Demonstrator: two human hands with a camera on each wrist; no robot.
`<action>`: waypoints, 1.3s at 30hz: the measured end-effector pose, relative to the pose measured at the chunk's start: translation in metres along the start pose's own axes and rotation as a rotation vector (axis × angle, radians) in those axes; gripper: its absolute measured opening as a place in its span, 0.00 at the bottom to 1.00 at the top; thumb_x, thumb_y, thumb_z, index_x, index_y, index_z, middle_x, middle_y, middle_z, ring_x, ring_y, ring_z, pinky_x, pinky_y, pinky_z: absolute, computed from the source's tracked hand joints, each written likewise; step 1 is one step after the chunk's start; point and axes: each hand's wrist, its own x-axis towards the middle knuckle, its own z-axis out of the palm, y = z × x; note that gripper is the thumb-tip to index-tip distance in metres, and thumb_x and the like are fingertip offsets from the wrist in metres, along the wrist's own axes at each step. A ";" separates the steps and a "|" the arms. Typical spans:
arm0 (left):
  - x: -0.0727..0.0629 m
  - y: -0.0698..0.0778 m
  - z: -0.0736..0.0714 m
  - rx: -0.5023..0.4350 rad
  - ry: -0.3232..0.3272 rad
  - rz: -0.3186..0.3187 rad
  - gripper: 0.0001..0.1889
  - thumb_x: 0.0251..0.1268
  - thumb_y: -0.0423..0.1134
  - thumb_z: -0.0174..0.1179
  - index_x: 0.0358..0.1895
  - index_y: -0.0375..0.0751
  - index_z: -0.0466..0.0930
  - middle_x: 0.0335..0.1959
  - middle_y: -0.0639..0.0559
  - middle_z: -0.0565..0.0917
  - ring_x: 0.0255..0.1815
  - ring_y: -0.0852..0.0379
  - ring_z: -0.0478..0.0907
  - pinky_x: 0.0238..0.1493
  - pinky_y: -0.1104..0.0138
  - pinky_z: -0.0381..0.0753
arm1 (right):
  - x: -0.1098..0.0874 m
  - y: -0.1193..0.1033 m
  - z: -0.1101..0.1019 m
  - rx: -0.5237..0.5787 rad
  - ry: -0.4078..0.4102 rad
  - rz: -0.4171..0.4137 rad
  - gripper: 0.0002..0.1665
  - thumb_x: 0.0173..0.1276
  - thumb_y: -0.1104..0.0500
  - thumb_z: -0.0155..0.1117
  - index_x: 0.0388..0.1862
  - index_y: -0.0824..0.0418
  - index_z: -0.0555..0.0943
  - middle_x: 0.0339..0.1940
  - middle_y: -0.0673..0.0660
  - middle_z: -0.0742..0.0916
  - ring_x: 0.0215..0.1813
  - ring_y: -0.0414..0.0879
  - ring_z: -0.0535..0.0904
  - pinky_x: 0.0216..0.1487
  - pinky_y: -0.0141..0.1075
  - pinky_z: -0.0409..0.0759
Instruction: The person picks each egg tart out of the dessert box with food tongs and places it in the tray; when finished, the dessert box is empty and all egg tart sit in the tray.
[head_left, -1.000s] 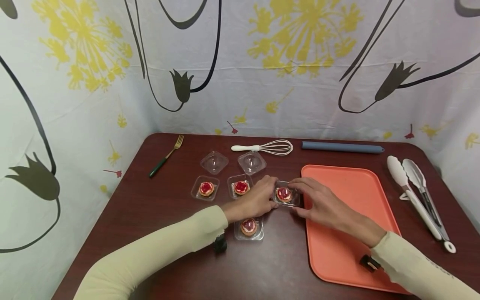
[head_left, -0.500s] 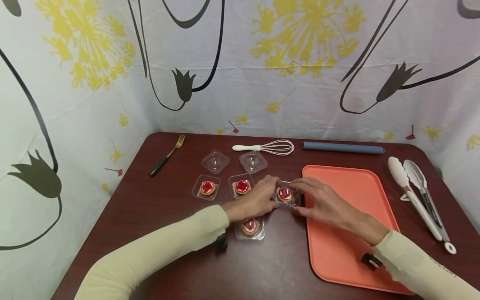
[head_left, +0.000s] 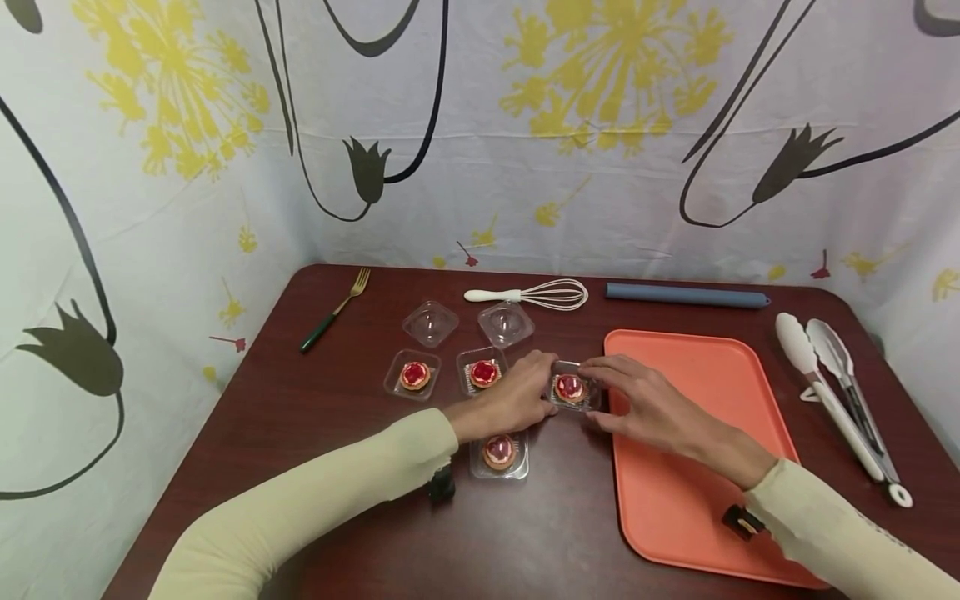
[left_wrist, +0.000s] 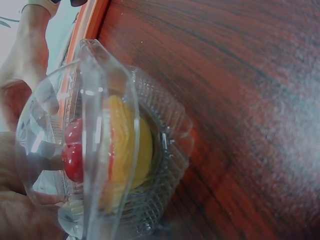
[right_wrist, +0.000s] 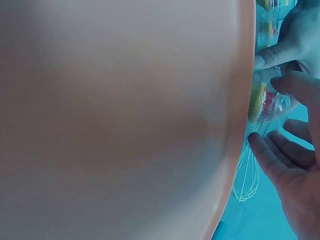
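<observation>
At the middle of the table, a clear plastic container with a red-topped tart point(head_left: 569, 388) sits between my two hands. Its left side is held by my left hand point(head_left: 519, 392), partly hiding that edge. My right hand point(head_left: 647, 407) grips the opposite side, thumb at the near corner and fingers at the far one. A second lidded tart container point(head_left: 499, 455) stands just in front of my left wrist; its domed lid point(left_wrist: 87, 145) fills much of the left wrist view. Two opened containers hold tarts, a left one point(head_left: 415, 376) and one point(head_left: 483, 373) partly behind my left hand.
Raised lids point(head_left: 431, 323) stand behind the opened containers. An orange tray point(head_left: 705, 492) lies under my right forearm. Along the back are a fork point(head_left: 334, 310), a whisk point(head_left: 527, 295) and a blue-grey bar point(head_left: 686, 295). White-tipped tongs point(head_left: 840, 396) lie right of the tray.
The view shifts very slightly between the first frame and the later ones. Both hands stay at the same container, with little visible movement of the fingers.
</observation>
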 end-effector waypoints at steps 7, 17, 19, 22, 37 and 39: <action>0.002 -0.004 0.003 0.008 0.008 0.018 0.37 0.66 0.35 0.79 0.74 0.25 0.73 0.64 0.37 0.83 0.62 0.48 0.83 0.67 0.66 0.82 | 0.000 0.001 -0.001 0.006 0.006 -0.007 0.35 0.63 0.60 0.85 0.67 0.67 0.85 0.62 0.58 0.88 0.62 0.51 0.85 0.53 0.52 0.87; 0.003 -0.011 0.005 -0.039 -0.004 0.029 0.40 0.65 0.45 0.82 0.71 0.24 0.75 0.55 0.40 0.83 0.50 0.55 0.80 0.57 0.67 0.84 | -0.002 0.002 0.005 0.011 0.046 -0.035 0.34 0.62 0.67 0.86 0.67 0.69 0.84 0.63 0.62 0.88 0.64 0.58 0.85 0.55 0.57 0.88; 0.001 -0.008 0.001 -0.054 -0.004 0.033 0.38 0.65 0.45 0.82 0.69 0.25 0.76 0.52 0.42 0.82 0.48 0.56 0.79 0.55 0.67 0.84 | -0.002 0.002 0.005 0.014 0.046 -0.037 0.35 0.62 0.67 0.86 0.68 0.69 0.84 0.64 0.62 0.88 0.64 0.58 0.85 0.55 0.57 0.88; 0.001 -0.008 0.002 -0.047 0.001 0.036 0.34 0.66 0.45 0.81 0.66 0.27 0.78 0.49 0.44 0.82 0.46 0.56 0.79 0.52 0.67 0.84 | -0.002 0.002 0.006 0.007 0.047 -0.043 0.35 0.61 0.67 0.86 0.68 0.70 0.84 0.64 0.62 0.88 0.64 0.58 0.85 0.56 0.56 0.88; 0.000 -0.001 -0.004 0.033 -0.041 0.029 0.39 0.70 0.43 0.79 0.74 0.25 0.72 0.64 0.36 0.82 0.62 0.48 0.83 0.66 0.64 0.84 | 0.004 0.001 -0.003 -0.046 0.005 -0.125 0.34 0.61 0.62 0.86 0.66 0.69 0.87 0.62 0.62 0.89 0.60 0.56 0.87 0.51 0.53 0.89; 0.000 -0.001 -0.003 0.031 -0.041 0.027 0.39 0.70 0.43 0.78 0.75 0.25 0.72 0.66 0.36 0.81 0.63 0.47 0.83 0.67 0.63 0.83 | 0.004 0.001 -0.003 -0.037 0.002 -0.118 0.34 0.61 0.62 0.87 0.65 0.69 0.87 0.62 0.62 0.89 0.60 0.56 0.87 0.51 0.53 0.89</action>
